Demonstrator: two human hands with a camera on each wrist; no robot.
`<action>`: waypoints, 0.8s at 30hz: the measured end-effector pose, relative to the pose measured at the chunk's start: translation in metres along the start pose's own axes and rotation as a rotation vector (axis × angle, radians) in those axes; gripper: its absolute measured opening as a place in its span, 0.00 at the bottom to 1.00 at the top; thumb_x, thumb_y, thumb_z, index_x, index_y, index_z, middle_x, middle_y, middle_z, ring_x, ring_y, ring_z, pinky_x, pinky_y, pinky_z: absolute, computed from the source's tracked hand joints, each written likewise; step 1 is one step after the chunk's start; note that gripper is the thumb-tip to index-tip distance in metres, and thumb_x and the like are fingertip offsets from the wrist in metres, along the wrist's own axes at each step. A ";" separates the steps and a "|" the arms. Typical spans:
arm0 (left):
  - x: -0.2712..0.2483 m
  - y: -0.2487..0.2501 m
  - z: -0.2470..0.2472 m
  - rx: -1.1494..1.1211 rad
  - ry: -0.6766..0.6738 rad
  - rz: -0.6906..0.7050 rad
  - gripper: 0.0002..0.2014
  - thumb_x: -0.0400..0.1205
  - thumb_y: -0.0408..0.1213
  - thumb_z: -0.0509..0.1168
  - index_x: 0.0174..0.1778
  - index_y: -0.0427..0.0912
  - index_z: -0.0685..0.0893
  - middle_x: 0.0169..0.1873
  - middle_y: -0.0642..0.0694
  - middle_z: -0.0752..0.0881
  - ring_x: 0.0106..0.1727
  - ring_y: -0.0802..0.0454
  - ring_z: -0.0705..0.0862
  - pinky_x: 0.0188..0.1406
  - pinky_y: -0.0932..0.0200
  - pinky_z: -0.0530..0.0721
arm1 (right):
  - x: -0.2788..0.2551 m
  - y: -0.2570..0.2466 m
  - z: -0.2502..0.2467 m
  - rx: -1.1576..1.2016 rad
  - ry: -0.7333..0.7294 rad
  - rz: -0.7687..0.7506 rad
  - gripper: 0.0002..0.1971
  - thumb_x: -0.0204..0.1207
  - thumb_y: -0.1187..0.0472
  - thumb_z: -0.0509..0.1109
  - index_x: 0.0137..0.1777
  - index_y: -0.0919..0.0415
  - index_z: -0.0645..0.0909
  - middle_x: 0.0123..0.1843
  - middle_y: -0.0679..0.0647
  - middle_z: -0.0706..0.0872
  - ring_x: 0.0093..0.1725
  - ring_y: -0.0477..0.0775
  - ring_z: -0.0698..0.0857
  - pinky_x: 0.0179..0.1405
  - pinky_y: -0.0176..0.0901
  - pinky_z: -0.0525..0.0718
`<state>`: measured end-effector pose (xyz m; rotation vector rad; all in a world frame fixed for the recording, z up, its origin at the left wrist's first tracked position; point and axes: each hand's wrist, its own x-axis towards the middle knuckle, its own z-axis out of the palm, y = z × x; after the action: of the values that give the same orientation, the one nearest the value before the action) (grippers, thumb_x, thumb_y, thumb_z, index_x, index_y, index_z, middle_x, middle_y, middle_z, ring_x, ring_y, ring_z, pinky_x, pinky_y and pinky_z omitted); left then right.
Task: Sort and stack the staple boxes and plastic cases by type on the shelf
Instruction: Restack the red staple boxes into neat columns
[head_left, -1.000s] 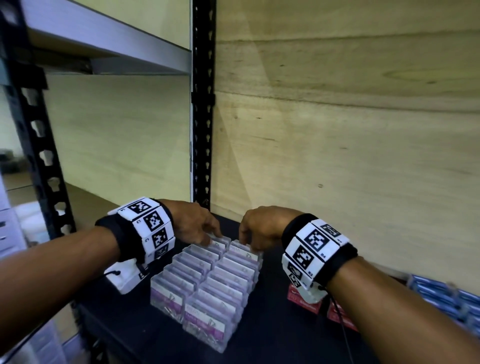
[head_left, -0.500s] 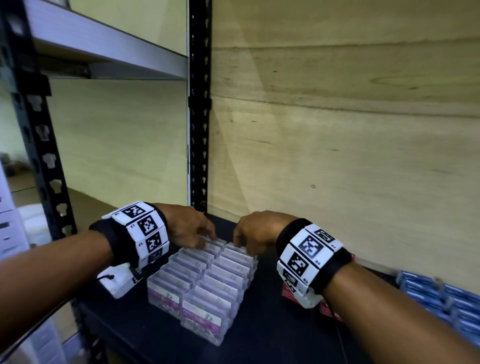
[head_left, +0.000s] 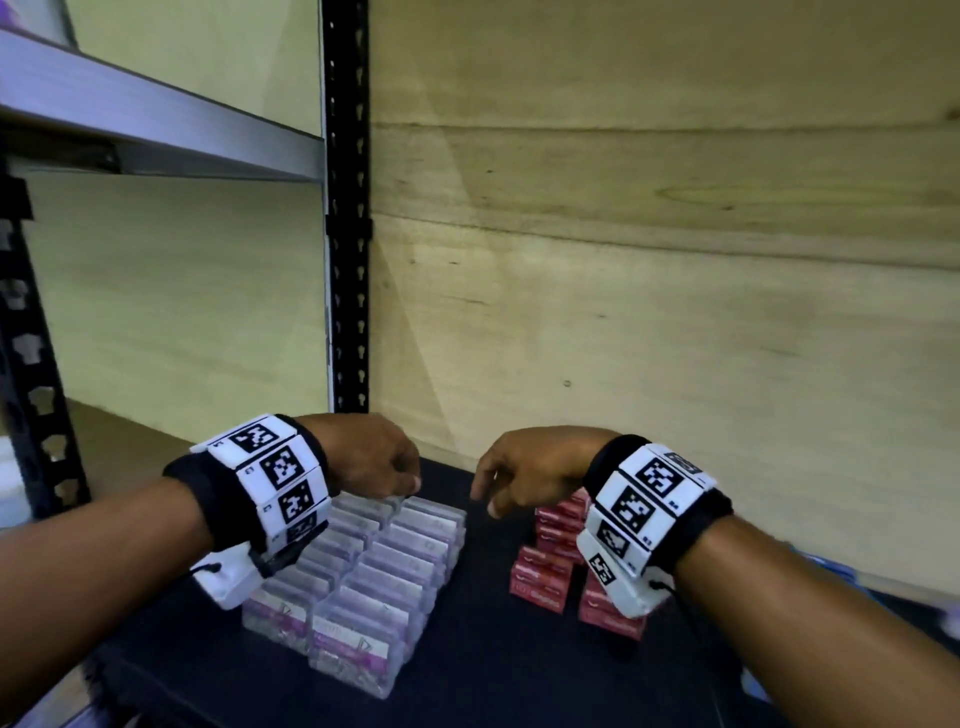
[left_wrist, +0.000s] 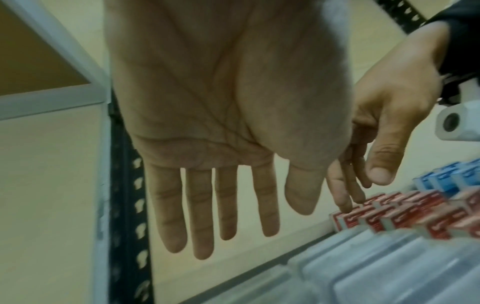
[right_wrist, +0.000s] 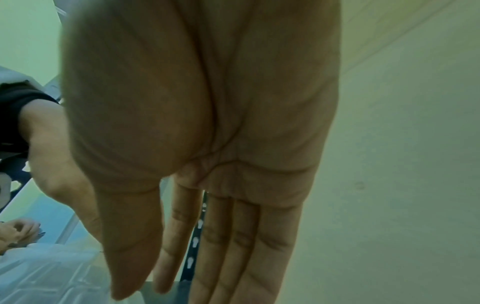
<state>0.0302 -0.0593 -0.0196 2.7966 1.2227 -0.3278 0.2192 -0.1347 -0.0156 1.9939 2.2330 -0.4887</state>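
Both hands hang over a dark shelf (head_left: 483, 675) backed by a plywood wall (head_left: 649, 312). The left hand (head_left: 366, 457) is above the far end of the clear plastic cases (head_left: 374, 577), which stand in two close rows on the left of the shelf, purple labels facing forward. In the left wrist view its fingers (left_wrist: 200, 216) are straight and slightly spread, and nothing is held; whether the fingertips touch the cases cannot be told. The right hand (head_left: 530, 467) is above the gap between the cases and the red staple boxes (head_left: 550, 556), which stand grouped just right of that gap, partly behind the right wrist. In the right wrist view its fingers (right_wrist: 241, 246) are extended side by side, with nothing in the palm. Blue boxes (left_wrist: 449, 179) sit beyond the red ones, farther right along the wall. A black perforated upright (head_left: 347, 208) stands at the rear left, with a grey shelf edge (head_left: 156, 130) above it.
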 end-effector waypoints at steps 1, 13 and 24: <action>0.000 0.006 -0.002 0.016 0.024 0.024 0.15 0.83 0.56 0.60 0.62 0.57 0.84 0.58 0.57 0.85 0.57 0.56 0.82 0.61 0.54 0.82 | -0.005 0.004 -0.002 0.005 -0.007 0.024 0.14 0.78 0.55 0.75 0.63 0.50 0.86 0.60 0.49 0.89 0.59 0.51 0.86 0.62 0.45 0.82; 0.016 0.119 0.012 0.144 0.017 0.301 0.13 0.79 0.46 0.71 0.58 0.52 0.83 0.51 0.54 0.86 0.50 0.53 0.83 0.45 0.57 0.79 | -0.071 0.054 0.022 -0.054 -0.096 0.270 0.08 0.69 0.57 0.81 0.48 0.55 0.91 0.35 0.43 0.87 0.42 0.48 0.85 0.59 0.53 0.87; 0.021 0.142 0.024 0.252 -0.036 0.261 0.19 0.76 0.41 0.75 0.62 0.53 0.81 0.51 0.51 0.81 0.52 0.50 0.81 0.47 0.55 0.80 | -0.083 0.058 0.044 -0.081 -0.113 0.290 0.11 0.71 0.60 0.79 0.53 0.61 0.91 0.48 0.54 0.92 0.43 0.50 0.86 0.55 0.49 0.86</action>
<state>0.1442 -0.1448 -0.0508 3.0985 0.8457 -0.5425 0.2814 -0.2218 -0.0420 2.1398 1.8282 -0.4559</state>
